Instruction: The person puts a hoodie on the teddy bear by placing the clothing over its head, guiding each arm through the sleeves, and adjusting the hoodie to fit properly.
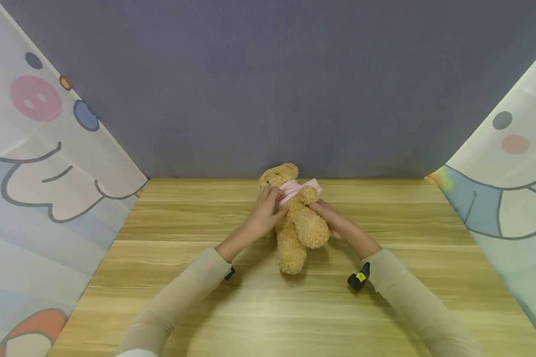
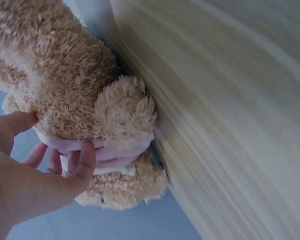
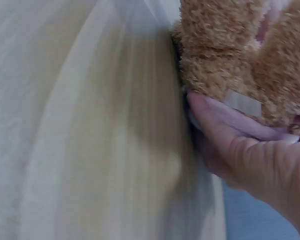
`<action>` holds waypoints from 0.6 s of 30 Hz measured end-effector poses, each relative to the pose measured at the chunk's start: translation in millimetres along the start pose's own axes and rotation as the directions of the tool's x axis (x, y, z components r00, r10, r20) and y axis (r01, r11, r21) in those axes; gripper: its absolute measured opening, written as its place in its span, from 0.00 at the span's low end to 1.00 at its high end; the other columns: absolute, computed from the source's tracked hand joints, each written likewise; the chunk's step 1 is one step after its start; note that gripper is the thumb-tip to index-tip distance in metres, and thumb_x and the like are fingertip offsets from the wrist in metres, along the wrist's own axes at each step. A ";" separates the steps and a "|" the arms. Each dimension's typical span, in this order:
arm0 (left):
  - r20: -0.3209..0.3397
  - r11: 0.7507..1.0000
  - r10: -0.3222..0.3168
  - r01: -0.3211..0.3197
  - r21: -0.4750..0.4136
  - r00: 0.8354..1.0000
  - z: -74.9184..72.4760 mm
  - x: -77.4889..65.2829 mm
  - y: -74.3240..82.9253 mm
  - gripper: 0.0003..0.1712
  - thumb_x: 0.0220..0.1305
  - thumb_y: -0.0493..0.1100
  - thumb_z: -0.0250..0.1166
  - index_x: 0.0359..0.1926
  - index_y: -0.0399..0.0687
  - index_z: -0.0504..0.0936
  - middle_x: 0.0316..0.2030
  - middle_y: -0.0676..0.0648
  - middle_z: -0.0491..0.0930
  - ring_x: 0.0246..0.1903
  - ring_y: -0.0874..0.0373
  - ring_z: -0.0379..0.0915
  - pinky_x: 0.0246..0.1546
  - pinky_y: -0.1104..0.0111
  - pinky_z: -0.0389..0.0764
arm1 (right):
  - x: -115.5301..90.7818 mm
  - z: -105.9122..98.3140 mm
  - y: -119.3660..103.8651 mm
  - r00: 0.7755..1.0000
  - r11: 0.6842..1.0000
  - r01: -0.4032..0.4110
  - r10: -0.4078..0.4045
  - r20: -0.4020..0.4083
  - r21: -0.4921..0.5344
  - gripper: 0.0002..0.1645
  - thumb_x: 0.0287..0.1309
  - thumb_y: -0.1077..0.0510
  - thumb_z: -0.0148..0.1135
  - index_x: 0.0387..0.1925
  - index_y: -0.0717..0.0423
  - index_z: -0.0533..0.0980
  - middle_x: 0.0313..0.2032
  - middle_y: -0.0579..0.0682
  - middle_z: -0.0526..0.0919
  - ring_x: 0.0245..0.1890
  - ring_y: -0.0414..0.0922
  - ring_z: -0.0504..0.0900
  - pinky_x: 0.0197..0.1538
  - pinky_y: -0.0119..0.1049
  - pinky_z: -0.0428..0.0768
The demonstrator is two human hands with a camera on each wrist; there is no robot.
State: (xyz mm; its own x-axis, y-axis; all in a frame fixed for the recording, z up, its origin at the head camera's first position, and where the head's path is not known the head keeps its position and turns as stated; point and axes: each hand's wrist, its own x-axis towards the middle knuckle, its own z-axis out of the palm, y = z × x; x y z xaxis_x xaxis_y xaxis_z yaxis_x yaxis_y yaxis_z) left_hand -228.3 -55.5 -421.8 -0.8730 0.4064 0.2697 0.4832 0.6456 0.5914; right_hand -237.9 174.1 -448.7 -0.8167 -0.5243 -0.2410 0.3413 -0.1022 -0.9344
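A tan plush teddy bear (image 1: 289,238) leans back near the table's far edge, its legs toward me. Pink cloth (image 1: 291,189) wraps its upper body and shows as a folded band in the left wrist view. My left hand (image 1: 265,210) grips this cloth from the left, fingertips on its folds and thumb against the fur. From the right, my right hand (image 1: 332,218) holds the bear low at its side and back, fingers partly hidden behind it. A pale tag (image 3: 243,103) sticks out of the fur beside the right fingers, with pinkish fabric along them.
The wood-grain table (image 1: 268,312) ends at a plain grey-blue panel (image 1: 268,89) close behind the bear. Cartoon-printed curtains (image 1: 27,198) hang along both sides. A black wrist device (image 1: 359,277) with a yellow patch sits by the right cuff.
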 end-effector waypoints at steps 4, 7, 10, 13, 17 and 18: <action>-0.005 0.999 -0.022 0.022 0.029 1.000 0.1 5.0 0.2 0.20 0.70 0.42 0.67 0.57 0.38 0.75 0.44 0.44 0.70 0.40 0.55 0.67 0.39 0.65 0.74 | -0.7 -2.6 -2.2 1.000 1.000 -0.003 0.003 0.025 -0.002 0.33 0.80 0.53 0.39 0.76 0.61 0.45 0.52 0.56 0.76 0.45 0.45 0.84 0.49 0.42 0.86; 0.009 0.999 -0.040 0.040 0.028 0.999 0.3 6.5 1.4 0.20 0.70 0.43 0.67 0.57 0.38 0.76 0.44 0.45 0.70 0.40 0.55 0.67 0.40 0.65 0.75 | -3.5 -5.3 -4.7 0.999 0.998 -0.041 0.041 0.000 -0.043 0.35 0.80 0.53 0.41 0.77 0.61 0.43 0.55 0.59 0.73 0.45 0.45 0.83 0.48 0.41 0.85; 0.035 0.999 -0.048 0.048 0.016 0.998 0.4 5.2 2.1 0.20 0.69 0.44 0.68 0.55 0.38 0.76 0.42 0.45 0.70 0.40 0.55 0.67 0.39 0.65 0.74 | -7.7 -8.7 -5.3 0.997 0.994 -0.077 0.076 -0.019 -0.080 0.36 0.80 0.54 0.42 0.77 0.61 0.41 0.60 0.64 0.68 0.47 0.46 0.82 0.47 0.42 0.85; 0.048 0.999 -0.052 0.052 0.011 0.997 0.8 2.6 1.0 0.19 0.69 0.45 0.69 0.51 0.38 0.74 0.39 0.45 0.69 0.38 0.54 0.65 0.37 0.65 0.72 | -10.8 -11.9 -4.8 0.996 0.992 -0.084 0.082 -0.025 -0.093 0.37 0.80 0.56 0.42 0.78 0.58 0.40 0.62 0.65 0.66 0.46 0.46 0.82 0.46 0.41 0.86; 0.028 0.999 -0.046 0.046 0.025 0.999 1.5 0.6 -2.4 0.19 0.68 0.45 0.69 0.47 0.39 0.72 0.36 0.45 0.68 0.36 0.54 0.64 0.35 0.65 0.71 | -9.4 -14.5 -1.1 0.999 0.996 -0.046 0.047 0.009 -0.074 0.37 0.81 0.55 0.41 0.79 0.58 0.38 0.57 0.60 0.73 0.44 0.45 0.85 0.45 0.40 0.87; 0.022 0.999 -0.044 0.043 0.029 0.999 1.5 0.8 -3.1 0.19 0.68 0.45 0.69 0.47 0.39 0.72 0.36 0.45 0.68 0.36 0.54 0.64 0.35 0.65 0.70 | -8.3 -14.4 0.4 0.999 0.998 -0.031 0.033 0.020 -0.062 0.36 0.81 0.56 0.41 0.79 0.59 0.39 0.55 0.59 0.75 0.43 0.45 0.86 0.45 0.40 0.87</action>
State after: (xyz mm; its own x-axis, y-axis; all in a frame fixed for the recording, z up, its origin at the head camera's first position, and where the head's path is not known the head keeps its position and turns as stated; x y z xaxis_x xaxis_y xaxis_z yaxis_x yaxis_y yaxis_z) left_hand -230.4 -56.1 -424.5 -0.8915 0.3922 0.2268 0.4471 0.6807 0.5803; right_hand -237.7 190.6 -450.9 -0.7957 -0.5442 -0.2659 0.3372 -0.0332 -0.9409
